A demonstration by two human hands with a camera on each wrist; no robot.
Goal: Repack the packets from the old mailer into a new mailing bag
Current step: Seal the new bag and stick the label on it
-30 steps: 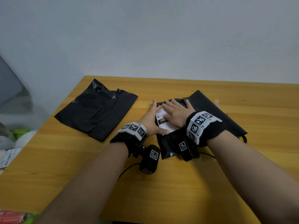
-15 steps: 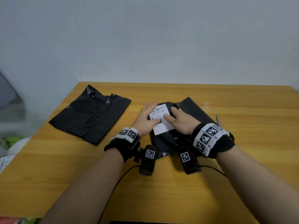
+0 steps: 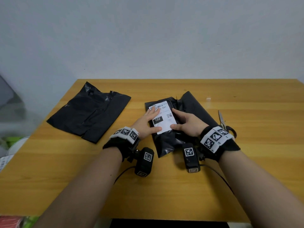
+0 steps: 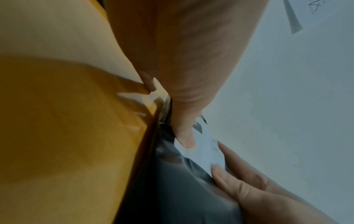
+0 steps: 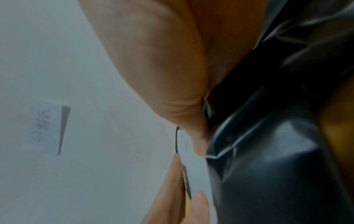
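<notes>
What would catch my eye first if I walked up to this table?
Probably the two hands, the left hand and right hand, pressing flat on a white shipping label stuck to a black mailing bag in the middle of the wooden table. Next, a crumpled black bag lying to the left, and scissors at the right.

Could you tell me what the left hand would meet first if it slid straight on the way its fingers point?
The left hand already rests on the white shipping label; sliding on, it would cross the label's barcode end, probably then the black mailer's far edge.
</notes>
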